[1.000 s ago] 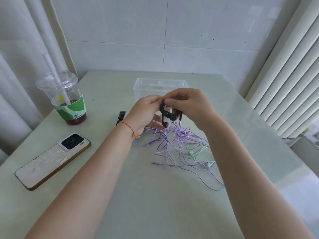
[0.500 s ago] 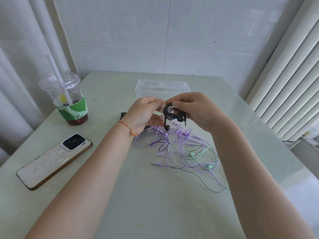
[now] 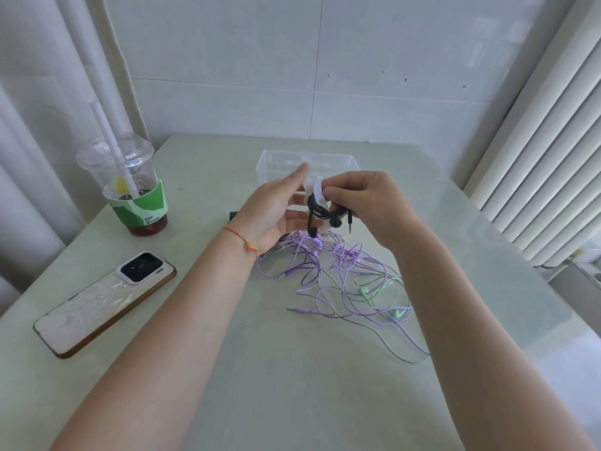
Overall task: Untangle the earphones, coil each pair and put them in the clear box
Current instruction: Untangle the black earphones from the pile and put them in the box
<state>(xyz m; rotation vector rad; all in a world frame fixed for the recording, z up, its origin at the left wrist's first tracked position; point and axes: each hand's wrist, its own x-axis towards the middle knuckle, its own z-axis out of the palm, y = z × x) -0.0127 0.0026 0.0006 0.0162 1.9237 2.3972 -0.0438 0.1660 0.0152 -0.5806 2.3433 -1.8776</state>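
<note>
Black coiled earphones (image 3: 322, 214) at frame centre sit pinched in the right hand (image 3: 367, 203); the left hand (image 3: 276, 206) is spread open, above purple earphones (image 3: 325, 271).

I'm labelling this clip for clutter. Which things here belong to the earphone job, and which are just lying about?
Part of the job:
- black earphones, coiled, in the right hand
- left hand, fingers straight
- purple and green earphones, tangled
- clear box

Lying about:
- phone
- iced drink cup
</note>
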